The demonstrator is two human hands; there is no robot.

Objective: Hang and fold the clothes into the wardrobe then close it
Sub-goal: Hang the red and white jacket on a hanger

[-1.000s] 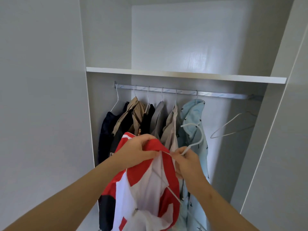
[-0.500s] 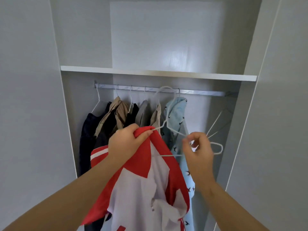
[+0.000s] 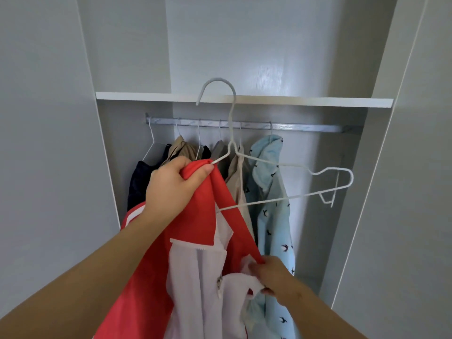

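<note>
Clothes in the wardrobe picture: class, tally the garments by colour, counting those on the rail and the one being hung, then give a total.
Navy garment: 1
Tan garments: 2
Black garment: 1
Grey garment: 1
Light blue garment: 1
Red and white jacket: 1
Total: 7

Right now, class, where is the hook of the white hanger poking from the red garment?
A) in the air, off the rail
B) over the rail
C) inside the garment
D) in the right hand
A: the hook stands free above the rail; the left hand grips the garment below it.
</note>
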